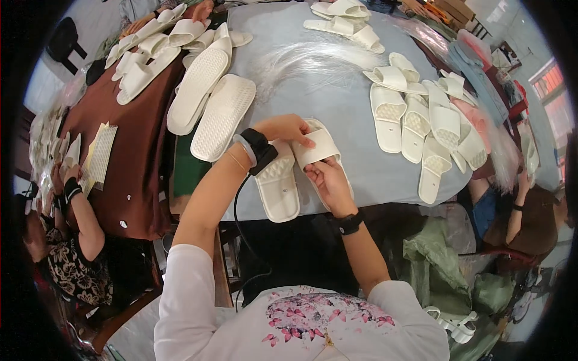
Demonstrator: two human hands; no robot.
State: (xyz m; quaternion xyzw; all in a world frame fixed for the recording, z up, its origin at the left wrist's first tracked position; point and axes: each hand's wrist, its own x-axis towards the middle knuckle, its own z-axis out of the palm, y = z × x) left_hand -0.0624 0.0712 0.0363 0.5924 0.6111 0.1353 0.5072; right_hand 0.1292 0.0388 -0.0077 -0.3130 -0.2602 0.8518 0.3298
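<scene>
In front of me a white slide slipper (321,146) with a broad strap lies on the grey-blue table cover. My left hand (288,129) reaches over from the far side and is closed on its strap, with the thumb on top. My right hand (330,185) grips the same slipper at the near edge of the strap, with its fingertips partly hidden beneath it. A second white slide slipper (280,191) lies beside it on the left, partly under my left wrist, its heel toward me.
Two slippers (224,114) lie sole up at the left. More white slippers (416,123) are heaped on the right. Clear plastic film (313,63) spreads over the table (355,174) beyond my hands. A brown-covered table (141,150) adjoins at left. Other people work on both sides.
</scene>
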